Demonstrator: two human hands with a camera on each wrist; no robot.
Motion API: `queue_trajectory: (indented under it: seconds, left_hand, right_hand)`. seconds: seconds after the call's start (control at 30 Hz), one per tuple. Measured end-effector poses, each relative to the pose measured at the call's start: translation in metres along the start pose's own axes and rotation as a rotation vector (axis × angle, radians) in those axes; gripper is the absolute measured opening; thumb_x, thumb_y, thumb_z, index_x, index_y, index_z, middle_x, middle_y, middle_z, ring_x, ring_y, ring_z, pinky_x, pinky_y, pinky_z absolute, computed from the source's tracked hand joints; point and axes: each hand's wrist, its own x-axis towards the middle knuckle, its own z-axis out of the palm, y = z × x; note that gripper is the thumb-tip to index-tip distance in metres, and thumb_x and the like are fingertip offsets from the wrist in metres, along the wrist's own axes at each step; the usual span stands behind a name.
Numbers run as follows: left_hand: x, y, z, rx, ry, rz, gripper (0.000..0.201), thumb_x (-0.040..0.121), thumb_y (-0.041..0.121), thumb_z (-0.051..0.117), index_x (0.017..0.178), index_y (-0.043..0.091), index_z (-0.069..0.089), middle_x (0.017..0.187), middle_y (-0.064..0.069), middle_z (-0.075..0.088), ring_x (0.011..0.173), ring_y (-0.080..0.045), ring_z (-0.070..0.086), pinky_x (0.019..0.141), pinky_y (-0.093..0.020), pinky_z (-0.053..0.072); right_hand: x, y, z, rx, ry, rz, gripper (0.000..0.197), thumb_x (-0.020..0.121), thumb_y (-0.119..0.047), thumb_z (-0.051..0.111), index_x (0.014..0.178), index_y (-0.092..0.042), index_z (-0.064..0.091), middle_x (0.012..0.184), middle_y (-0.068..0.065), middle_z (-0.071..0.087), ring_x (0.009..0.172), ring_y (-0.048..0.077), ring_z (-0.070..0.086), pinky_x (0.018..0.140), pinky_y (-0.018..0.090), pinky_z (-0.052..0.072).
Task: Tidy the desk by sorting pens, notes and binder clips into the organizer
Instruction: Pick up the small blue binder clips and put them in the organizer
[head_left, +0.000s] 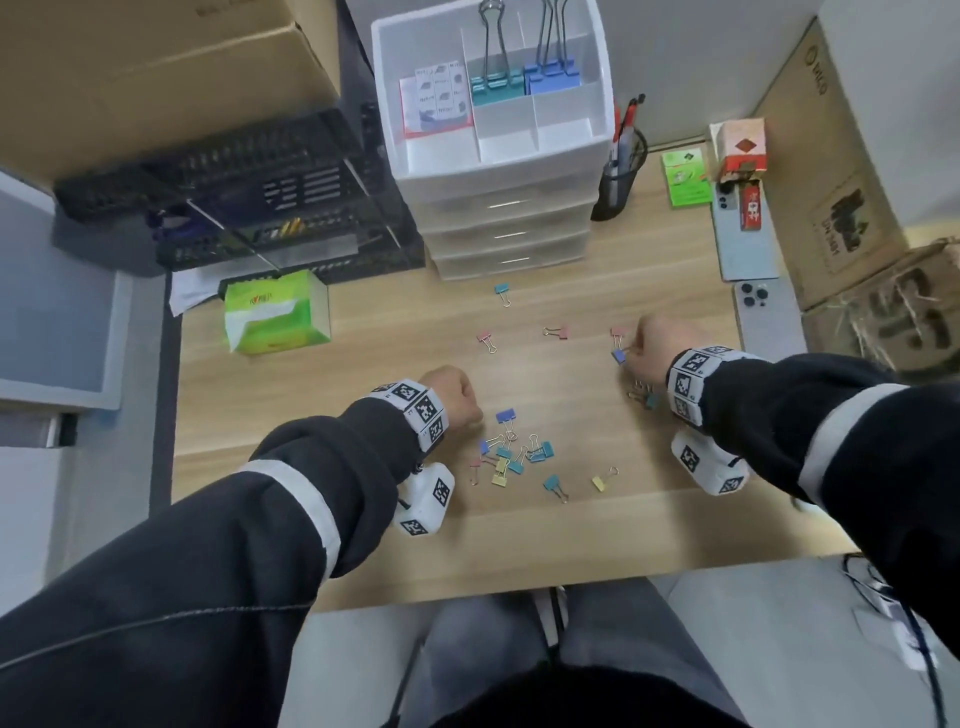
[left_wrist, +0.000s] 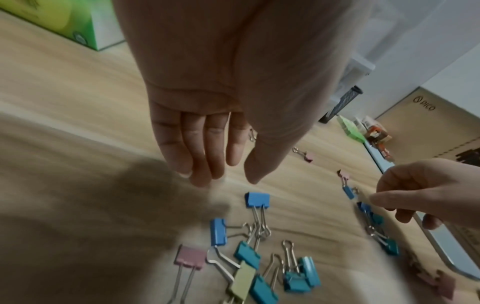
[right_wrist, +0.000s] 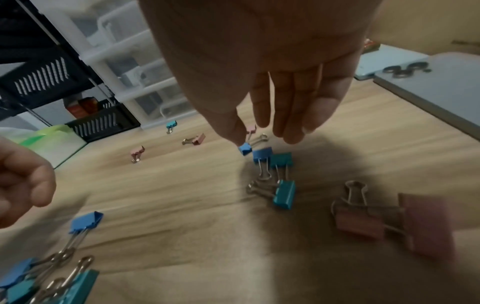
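Small coloured binder clips lie scattered on the wooden desk (head_left: 395, 525), with a loose pile (head_left: 511, 457) (left_wrist: 259, 267) near the middle. My left hand (head_left: 452, 395) (left_wrist: 228, 176) hangs with straight fingers just above a blue clip (head_left: 505, 415) (left_wrist: 257, 199) and holds nothing. My right hand (head_left: 636, 348) (right_wrist: 262, 135) reaches down further right, its thumb tip touching a smaller blue clip (head_left: 618, 356) (right_wrist: 245, 149); its fingers stay straight. The white organizer (head_left: 504, 171) at the back holds notes (head_left: 436, 96), large teal clips (head_left: 496, 85) and large blue clips (head_left: 553, 78).
A black mesh cup (head_left: 618, 182) with pens stands right of the organizer. A green tissue box (head_left: 278, 317) and black racks (head_left: 249, 208) fill the left. Two phones (head_left: 748, 244) and cardboard boxes (head_left: 831, 197) line the right edge. Teal and pink clips (right_wrist: 281, 179) lie under my right wrist.
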Motion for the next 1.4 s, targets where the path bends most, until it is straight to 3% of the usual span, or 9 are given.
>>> queue_trajectory:
  seconds: [0.17, 0.27, 0.43, 0.63, 0.8, 0.97, 1.1, 1.23, 1.4]
  left_hand:
    - [0.005, 0.003, 0.017, 0.076, 0.004, -0.041, 0.027, 0.071, 0.026, 0.084, 0.085, 0.017, 0.062, 0.082, 0.000, 0.065, 0.073, -0.020, 0.060, 0.069, -0.032, 0.054]
    - [0.005, 0.006, 0.025, 0.123, 0.011, -0.042, 0.034, 0.070, 0.028, 0.086, 0.090, 0.015, 0.061, 0.086, -0.002, 0.064, 0.075, -0.020, 0.057, 0.070, -0.034, 0.054]
    - [0.000, 0.009, 0.041, 0.117, -0.026, -0.044, 0.037, 0.070, 0.019, 0.087, 0.094, 0.007, 0.062, 0.094, -0.008, 0.072, 0.082, -0.026, 0.072, 0.076, -0.044, 0.062]
    - [0.003, 0.015, 0.042, 0.242, -0.049, -0.009, 0.033, 0.072, 0.020, 0.086, 0.097, 0.010, 0.066, 0.094, -0.005, 0.071, 0.087, -0.023, 0.070, 0.079, -0.037, 0.061]
    - [0.006, 0.017, 0.040, 0.263, -0.087, 0.006, 0.023, 0.073, 0.013, 0.084, 0.090, 0.007, 0.070, 0.095, -0.008, 0.074, 0.080, -0.025, 0.073, 0.074, -0.038, 0.063]
    - [0.007, 0.018, 0.039, 0.266, -0.103, 0.001, 0.020, 0.074, 0.010, 0.083, 0.086, 0.010, 0.067, 0.095, -0.007, 0.074, 0.081, -0.025, 0.074, 0.076, -0.039, 0.063]
    - [0.010, 0.017, 0.042, 0.243, -0.119, -0.030, 0.020, 0.077, 0.011, 0.082, 0.095, 0.007, 0.073, 0.094, -0.009, 0.075, 0.083, -0.025, 0.075, 0.079, -0.036, 0.062]
    - [0.011, 0.014, 0.043, 0.219, -0.132, -0.038, 0.016, 0.081, 0.011, 0.078, 0.096, 0.005, 0.077, 0.096, -0.009, 0.077, 0.088, -0.024, 0.075, 0.082, -0.036, 0.062]
    - [0.008, 0.013, 0.039, 0.240, -0.097, 0.023, 0.009, 0.083, 0.005, 0.065, 0.082, 0.008, 0.073, 0.087, -0.010, 0.075, 0.082, -0.028, 0.074, 0.077, -0.036, 0.062]
  right_hand:
    - [0.005, 0.007, 0.021, 0.014, -0.028, 0.062, 0.025, 0.074, -0.037, 0.058, 0.083, -0.014, 0.059, 0.073, 0.005, 0.061, 0.064, 0.024, 0.059, 0.059, 0.028, 0.051]
    - [0.008, 0.005, 0.026, -0.005, -0.019, 0.054, 0.015, 0.082, -0.029, 0.056, 0.087, -0.015, 0.056, 0.074, 0.004, 0.057, 0.062, 0.020, 0.053, 0.055, 0.026, 0.042]
    - [0.011, 0.003, 0.029, -0.003, -0.044, 0.034, 0.008, 0.083, -0.019, 0.058, 0.088, -0.013, 0.058, 0.076, 0.005, 0.058, 0.065, 0.021, 0.054, 0.056, 0.027, 0.042]
    - [0.015, 0.002, 0.032, -0.001, 0.003, 0.016, 0.016, 0.080, -0.032, 0.059, 0.085, -0.017, 0.057, 0.076, 0.003, 0.059, 0.069, 0.024, 0.059, 0.058, 0.027, 0.046]
    - [0.013, -0.002, 0.030, 0.065, -0.007, -0.004, 0.009, 0.084, -0.023, 0.057, 0.087, -0.014, 0.057, 0.080, 0.004, 0.061, 0.065, 0.021, 0.057, 0.055, 0.026, 0.041]
    - [0.009, -0.004, 0.027, 0.394, 0.152, -0.103, 0.019, 0.077, -0.016, 0.061, 0.096, -0.014, 0.060, 0.097, 0.002, 0.056, 0.081, 0.025, 0.059, 0.069, 0.029, 0.045]
    - [0.013, -0.003, 0.025, 0.491, 0.193, -0.092, 0.004, 0.080, -0.010, 0.058, 0.083, -0.013, 0.060, 0.104, 0.007, 0.057, 0.085, 0.029, 0.059, 0.077, 0.034, 0.049]
    - [0.020, 0.002, 0.026, 0.415, 0.131, -0.069, 0.017, 0.093, -0.014, 0.047, 0.088, -0.008, 0.061, 0.100, 0.007, 0.067, 0.085, 0.030, 0.062, 0.070, 0.031, 0.045]
    - [0.021, 0.010, 0.036, 0.170, 0.112, -0.228, 0.020, 0.083, -0.009, 0.056, 0.097, -0.024, 0.059, 0.103, 0.000, 0.049, 0.076, 0.026, 0.059, 0.060, 0.030, 0.043]
